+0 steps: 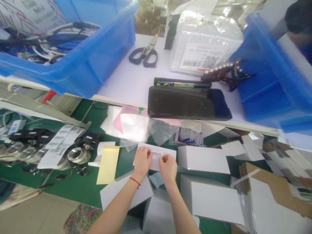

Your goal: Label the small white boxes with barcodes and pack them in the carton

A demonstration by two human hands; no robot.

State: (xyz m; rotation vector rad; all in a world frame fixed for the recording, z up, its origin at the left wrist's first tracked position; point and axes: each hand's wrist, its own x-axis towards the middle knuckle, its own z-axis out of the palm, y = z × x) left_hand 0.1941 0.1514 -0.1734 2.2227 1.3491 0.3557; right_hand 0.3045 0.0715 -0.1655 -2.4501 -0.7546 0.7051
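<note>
Barcode label (156, 154) is on the top face of the white box (169, 152), on the green worktop (65, 185) in front of you. Your left hand (142, 161) has its fingers curled down at the label's left end; your right hand (168, 168) has thumb and index drawn close at its right end. Can't tell whether either one pinches the label or just presses it. Step in hand, as judged: seating the label. Next move calls for keeping it square and even pressure out to the edges; a lifted corner or crease is the risk.

Just below the box, between your wrists: light-blue scrap (156, 179). To your right, more white cartons (207, 159); to your left, yellow paper (108, 165). Beyond, bubble wrap (162, 131), then the shelf (117, 84) with phone (180, 103), marker (180, 85) and scissors (150, 52).
</note>
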